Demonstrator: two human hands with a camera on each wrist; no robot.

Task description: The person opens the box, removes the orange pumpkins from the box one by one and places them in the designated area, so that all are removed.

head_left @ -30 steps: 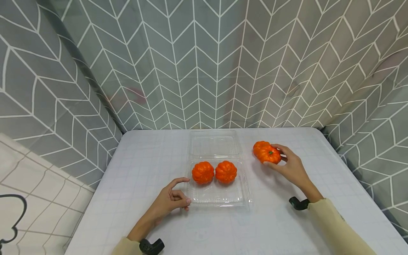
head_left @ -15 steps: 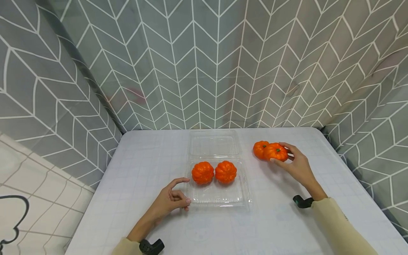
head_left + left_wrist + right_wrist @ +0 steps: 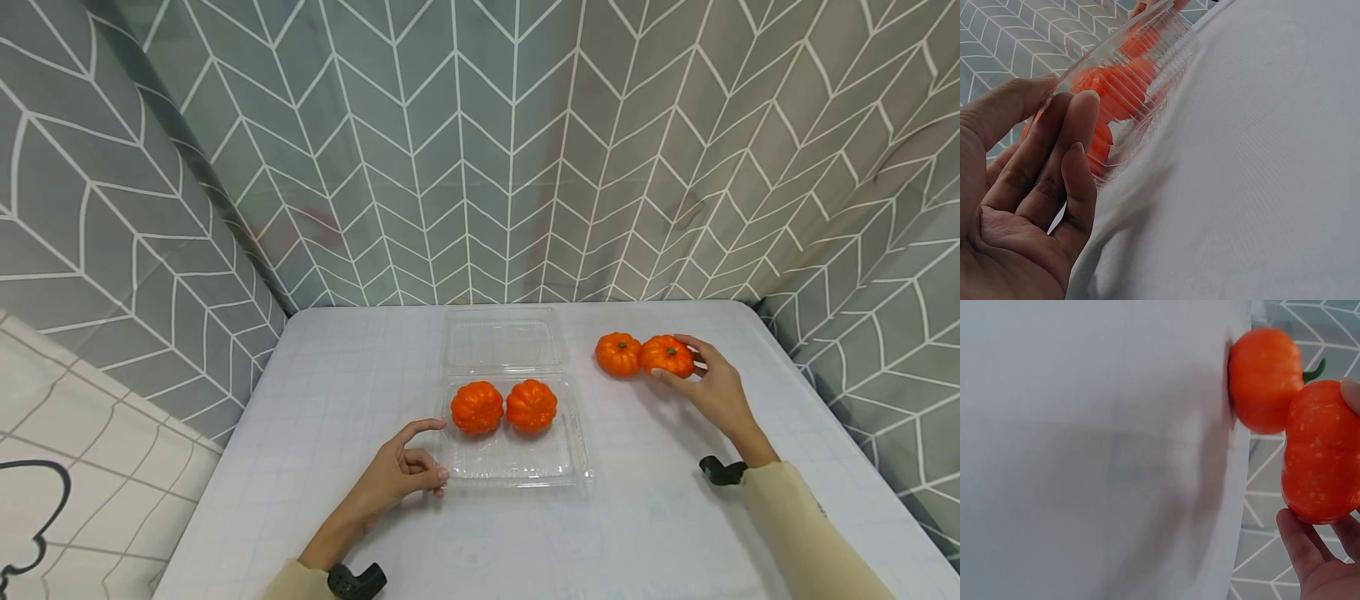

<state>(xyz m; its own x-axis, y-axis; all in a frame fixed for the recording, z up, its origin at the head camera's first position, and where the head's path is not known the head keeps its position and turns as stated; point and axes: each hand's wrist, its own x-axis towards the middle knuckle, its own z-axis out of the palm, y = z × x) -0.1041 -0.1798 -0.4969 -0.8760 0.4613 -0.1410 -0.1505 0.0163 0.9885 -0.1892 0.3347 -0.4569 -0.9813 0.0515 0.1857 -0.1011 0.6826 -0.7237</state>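
Observation:
In the head view, my right hand grips a small orange pumpkin between thumb and fingers. The right wrist view shows this pumpkin held up off the table, its lower end above the fingertips. Just left of it, a second pumpkin with a green stem sits on the table. A clear plastic clamshell container lies with its lid folded back. Inside its far half are two more pumpkins, side by side. My left hand holds the container's left rim, fingers curled at the edge.
The table has a white cloth on it. Grey patterned curtains stand behind and at both sides. A black wrist camera sits at the right wrist, another at the left.
My right hand has moved to the right with its pumpkin, which earlier overlapped the other loose pumpkin and now shows beside it. The left hand and container have stayed put.

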